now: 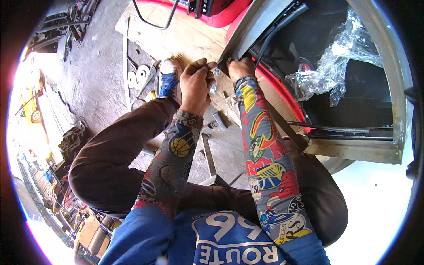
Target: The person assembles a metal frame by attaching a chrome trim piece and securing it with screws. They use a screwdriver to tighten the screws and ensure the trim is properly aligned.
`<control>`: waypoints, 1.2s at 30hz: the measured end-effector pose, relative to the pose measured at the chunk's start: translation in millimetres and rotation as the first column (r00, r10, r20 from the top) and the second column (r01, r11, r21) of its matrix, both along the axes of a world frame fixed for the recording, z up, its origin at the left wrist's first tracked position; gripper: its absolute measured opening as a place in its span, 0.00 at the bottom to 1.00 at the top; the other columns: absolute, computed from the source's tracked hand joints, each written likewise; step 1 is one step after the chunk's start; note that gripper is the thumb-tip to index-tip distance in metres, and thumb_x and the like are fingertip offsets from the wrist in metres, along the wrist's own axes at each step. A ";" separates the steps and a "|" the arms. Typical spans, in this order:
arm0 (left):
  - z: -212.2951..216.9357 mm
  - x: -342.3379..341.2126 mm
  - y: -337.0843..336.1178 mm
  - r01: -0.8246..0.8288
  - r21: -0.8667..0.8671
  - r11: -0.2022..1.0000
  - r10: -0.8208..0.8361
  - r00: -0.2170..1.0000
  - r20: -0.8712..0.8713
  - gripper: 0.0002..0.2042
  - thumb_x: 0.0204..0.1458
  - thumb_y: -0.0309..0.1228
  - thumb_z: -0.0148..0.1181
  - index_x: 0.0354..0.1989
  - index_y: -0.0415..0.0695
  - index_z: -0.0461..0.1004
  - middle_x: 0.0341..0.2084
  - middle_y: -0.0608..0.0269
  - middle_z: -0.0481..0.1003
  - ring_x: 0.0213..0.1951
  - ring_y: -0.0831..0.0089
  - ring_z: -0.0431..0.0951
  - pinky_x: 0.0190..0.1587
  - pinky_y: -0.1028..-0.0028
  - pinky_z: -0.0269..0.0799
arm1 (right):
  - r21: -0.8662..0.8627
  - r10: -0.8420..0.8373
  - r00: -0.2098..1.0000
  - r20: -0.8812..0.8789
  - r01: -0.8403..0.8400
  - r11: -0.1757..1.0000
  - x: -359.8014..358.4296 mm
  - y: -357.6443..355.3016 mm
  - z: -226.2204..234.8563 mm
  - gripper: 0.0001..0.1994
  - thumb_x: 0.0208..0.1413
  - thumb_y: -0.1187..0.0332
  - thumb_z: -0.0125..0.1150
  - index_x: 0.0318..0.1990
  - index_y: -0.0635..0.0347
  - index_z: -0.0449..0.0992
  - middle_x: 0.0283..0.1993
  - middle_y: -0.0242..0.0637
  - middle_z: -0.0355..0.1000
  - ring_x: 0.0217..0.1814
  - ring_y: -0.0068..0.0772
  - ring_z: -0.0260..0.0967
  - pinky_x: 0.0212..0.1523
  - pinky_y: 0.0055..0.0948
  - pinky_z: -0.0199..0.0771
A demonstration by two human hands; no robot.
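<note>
My left hand [195, 86] is closed in a pinch in front of me, its fingertips near the lower corner of a bare metal frame [247, 26]. What it pinches is too small to make out; a bit of clear plastic [213, 85] shows just below the fingers. Curled at that same corner, my right hand [241, 68] is against the frame's edge, with its fingertips partly hidden. The frame surrounds a dark panel [366, 97]. Crumpled clear plastic wrap [333, 59] lies over that panel. A red edge [271, 79] runs beside my right forearm.
My shoe with blue laces [168, 85] rests on the floor left of my hands. Nearby lie white discs [142, 73], a short metal cylinder [219, 120] and a flat metal bar [208, 154]. Red bodywork [227, 15] stands beyond, and scrap metal [66, 28] is piled far left.
</note>
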State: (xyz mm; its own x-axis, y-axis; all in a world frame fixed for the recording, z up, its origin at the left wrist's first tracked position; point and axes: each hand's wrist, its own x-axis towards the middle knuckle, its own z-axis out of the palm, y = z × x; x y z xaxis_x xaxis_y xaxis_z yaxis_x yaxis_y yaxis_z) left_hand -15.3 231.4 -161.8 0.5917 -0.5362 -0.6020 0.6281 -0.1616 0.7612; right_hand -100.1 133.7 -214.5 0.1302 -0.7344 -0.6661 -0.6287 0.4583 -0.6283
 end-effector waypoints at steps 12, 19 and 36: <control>20.8 -11.5 -6.7 0.224 0.068 0.972 -0.206 0.957 -0.203 0.09 0.61 0.21 0.47 0.46 0.37 0.72 0.30 0.67 0.72 0.27 0.78 0.68 0.31 0.79 0.67 | 0.042 -0.087 0.929 0.359 0.077 0.996 -5.3 6.1 -36.8 0.23 0.50 0.73 0.55 0.56 0.68 0.68 0.55 0.48 0.72 0.55 0.44 0.70 0.59 0.37 0.67; 6.6 -19.8 -9.7 0.068 -0.065 0.996 -0.087 0.930 -0.356 0.07 0.64 0.24 0.50 0.46 0.38 0.72 0.32 0.62 0.75 0.28 0.79 0.69 0.29 0.78 0.67 | 0.097 -0.049 0.965 0.259 0.025 0.995 2.3 7.9 -60.0 0.15 0.49 0.67 0.48 0.35 0.67 0.80 0.34 0.56 0.78 0.38 0.50 0.79 0.42 0.45 0.78; 15.4 -13.6 -17.1 0.063 -0.043 0.997 -0.075 0.894 -0.441 0.09 0.65 0.34 0.51 0.41 0.41 0.73 0.28 0.71 0.69 0.25 0.81 0.64 0.27 0.81 0.61 | 0.141 -0.186 0.900 0.394 0.140 0.980 2.1 2.9 -37.2 0.20 0.52 0.61 0.48 0.40 0.69 0.79 0.41 0.56 0.79 0.46 0.58 0.76 0.48 0.44 0.75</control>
